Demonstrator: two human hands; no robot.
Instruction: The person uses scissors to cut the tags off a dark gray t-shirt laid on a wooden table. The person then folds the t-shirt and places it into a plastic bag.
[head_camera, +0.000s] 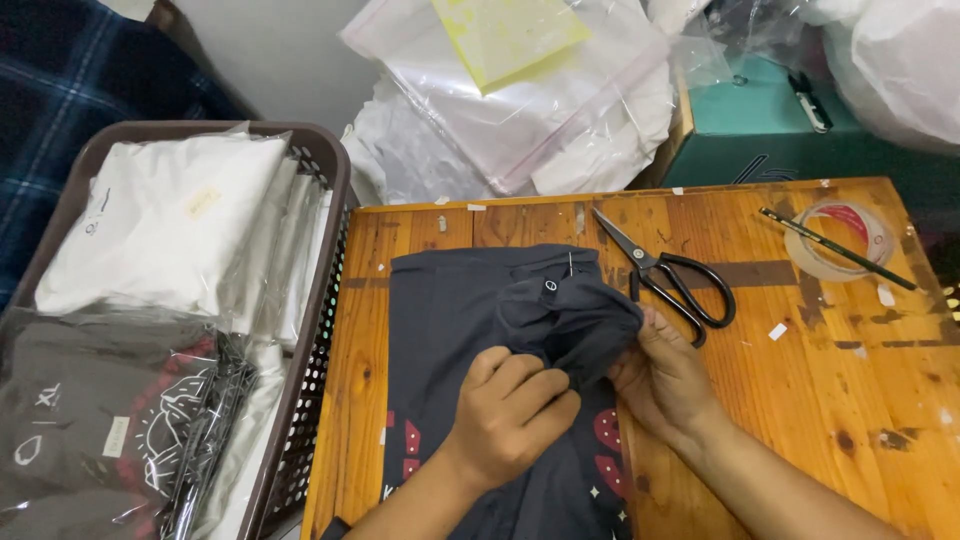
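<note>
I'm looking down at both hands bunched into one dark T-shirt (470, 300) spread on the table (830, 400). My left hand (515, 415) is clenched on a fold of the cloth near the collar, knuckles up; my right hand (665, 375) pinches the gathered edge just beside it, fingers curled into the fabric. The shirt lies directly under both hands, its red print showing below the wrists. I judge this to be the handling of the collar area, working at something small in the bunched cloth; what exactly sits between the fingers I cannot tell. The next move, as I read it, needs a steady grip with one hand while the other frees itself.

Counting now: one pair of black scissors (665, 275) just beyond my right hand, blades open a little. One roll of tape (840, 240) far out to the right, one pencil (838, 250) lying across it. One brown basket (320, 330) off to the left of my left hand, holding bagged shirts (160, 230), white ones and dark ones, at least four. Clear plastic bags (540, 110) pile up beyond the table.
</note>
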